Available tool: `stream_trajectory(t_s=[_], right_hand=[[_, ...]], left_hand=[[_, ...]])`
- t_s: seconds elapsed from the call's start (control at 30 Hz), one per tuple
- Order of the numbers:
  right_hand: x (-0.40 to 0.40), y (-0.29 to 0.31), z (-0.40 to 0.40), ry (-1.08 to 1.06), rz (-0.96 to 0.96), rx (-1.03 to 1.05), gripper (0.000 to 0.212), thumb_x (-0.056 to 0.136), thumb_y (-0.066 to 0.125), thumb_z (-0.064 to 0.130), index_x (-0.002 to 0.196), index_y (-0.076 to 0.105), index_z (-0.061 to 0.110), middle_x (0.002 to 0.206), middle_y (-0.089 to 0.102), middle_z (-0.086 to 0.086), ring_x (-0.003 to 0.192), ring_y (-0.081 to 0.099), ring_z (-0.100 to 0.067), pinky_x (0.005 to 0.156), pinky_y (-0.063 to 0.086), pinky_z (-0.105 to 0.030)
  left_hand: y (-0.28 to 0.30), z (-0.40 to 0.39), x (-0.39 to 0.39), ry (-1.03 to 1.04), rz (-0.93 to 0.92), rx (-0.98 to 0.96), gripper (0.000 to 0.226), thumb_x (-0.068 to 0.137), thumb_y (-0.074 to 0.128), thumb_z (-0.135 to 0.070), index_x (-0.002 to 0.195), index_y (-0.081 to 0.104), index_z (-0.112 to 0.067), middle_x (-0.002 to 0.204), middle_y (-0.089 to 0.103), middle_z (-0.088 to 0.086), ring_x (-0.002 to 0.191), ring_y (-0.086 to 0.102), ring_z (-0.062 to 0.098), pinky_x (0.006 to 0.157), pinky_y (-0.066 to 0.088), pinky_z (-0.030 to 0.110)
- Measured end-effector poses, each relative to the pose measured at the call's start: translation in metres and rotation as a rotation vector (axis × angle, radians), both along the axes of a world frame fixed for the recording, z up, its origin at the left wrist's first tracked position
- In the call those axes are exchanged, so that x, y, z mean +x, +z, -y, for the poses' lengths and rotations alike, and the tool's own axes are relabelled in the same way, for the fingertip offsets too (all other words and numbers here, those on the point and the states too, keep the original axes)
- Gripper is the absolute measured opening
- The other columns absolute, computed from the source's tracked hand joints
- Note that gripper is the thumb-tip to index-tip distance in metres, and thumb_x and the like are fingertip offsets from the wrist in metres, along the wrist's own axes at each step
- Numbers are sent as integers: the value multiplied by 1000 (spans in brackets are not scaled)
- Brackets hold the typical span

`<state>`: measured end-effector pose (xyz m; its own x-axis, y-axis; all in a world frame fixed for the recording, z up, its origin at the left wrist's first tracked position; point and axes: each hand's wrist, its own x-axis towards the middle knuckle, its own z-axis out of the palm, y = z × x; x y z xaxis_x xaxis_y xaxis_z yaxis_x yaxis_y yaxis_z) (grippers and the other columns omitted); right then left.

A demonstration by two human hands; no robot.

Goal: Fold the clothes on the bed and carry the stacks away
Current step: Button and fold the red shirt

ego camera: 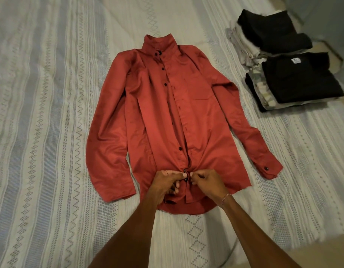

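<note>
A red long-sleeved shirt (151, 117) with black buttons lies face up on the bed, collar at the far end, both sleeves spread down its sides. Its front placket gapes open along the middle. My left hand (165, 182) pinches the left edge of the placket near the hem, at a black button. Right beside it, my right hand (208, 182) pinches the facing edge of the placket. The two hands nearly touch, and the cloth bunches around them.
The bed has a white bedspread (51, 122) with pale patterned stripes. At the far right stand two stacks of folded clothes, the nearer stack (295, 82) topped by a black T-shirt and the farther stack (270, 29) topped by dark cloth. The bed's right edge is close behind them.
</note>
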<state>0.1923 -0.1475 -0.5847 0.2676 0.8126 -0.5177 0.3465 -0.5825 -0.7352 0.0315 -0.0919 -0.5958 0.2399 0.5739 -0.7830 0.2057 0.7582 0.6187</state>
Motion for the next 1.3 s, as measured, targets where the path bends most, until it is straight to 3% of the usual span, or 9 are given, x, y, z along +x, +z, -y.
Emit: stream_trajectory(t_s=[0.1,0.33,0.53,0.63,0.73,0.97,1.07,1.13,1.3], right_hand=[[1,1,0,-43,-82,-16,19,90,73,17,72,78,22,69,74,8,65,67,-1,65,50,-17],[-5,3,-1,-128,-78,-18,10,82,82,20,74,79,24,68,74,12,66,67,2,66,50,-13],[-7,3,-2,-137,-44,-3,8,78,83,19,72,79,22,68,74,12,65,68,1,64,51,-15],[-11,1,1,-140,-1,33,9,77,83,19,70,78,22,65,73,12,61,67,1,59,50,-13],[-13,-3,5,-139,-4,59,8,77,83,17,72,78,22,67,73,12,65,69,-2,62,53,-14],[-4,-10,13,-161,-226,65,11,77,86,9,85,78,11,76,76,-2,71,69,-6,70,55,-16],[-1,-11,18,-154,-290,108,11,80,83,4,88,76,6,81,75,-11,73,67,-7,72,55,-17],[-1,-12,20,-151,-319,131,10,82,81,2,90,76,5,84,74,-16,74,66,-8,73,55,-18],[0,-11,23,-166,-371,170,7,85,79,9,92,77,6,86,76,-12,78,68,-10,74,55,-20]], left_hand=[[1,2,3,20,-9,8,20,86,78,-18,96,77,-1,50,55,4,35,47,14,38,37,19],[3,4,3,29,-22,19,27,91,73,-18,99,73,8,48,52,3,34,48,13,39,37,18],[7,5,5,28,-38,37,30,83,82,-27,72,71,-2,46,50,8,34,47,18,39,37,21],[6,7,6,51,-24,45,28,80,86,-26,80,77,1,47,52,8,34,46,18,38,36,20],[4,8,8,60,-54,56,22,84,81,-21,75,74,-2,45,50,6,32,45,17,38,35,19],[5,7,6,31,-55,49,28,90,74,-19,64,69,-11,45,48,3,33,44,15,39,36,20],[7,6,5,22,-45,33,20,90,75,-19,77,75,-4,46,48,2,34,45,13,40,37,20],[6,6,5,26,-53,37,28,89,76,-20,92,73,7,47,49,2,34,45,13,40,38,19],[8,7,3,-11,-33,48,18,90,75,-24,84,74,-7,47,51,1,37,49,11,42,41,20]])
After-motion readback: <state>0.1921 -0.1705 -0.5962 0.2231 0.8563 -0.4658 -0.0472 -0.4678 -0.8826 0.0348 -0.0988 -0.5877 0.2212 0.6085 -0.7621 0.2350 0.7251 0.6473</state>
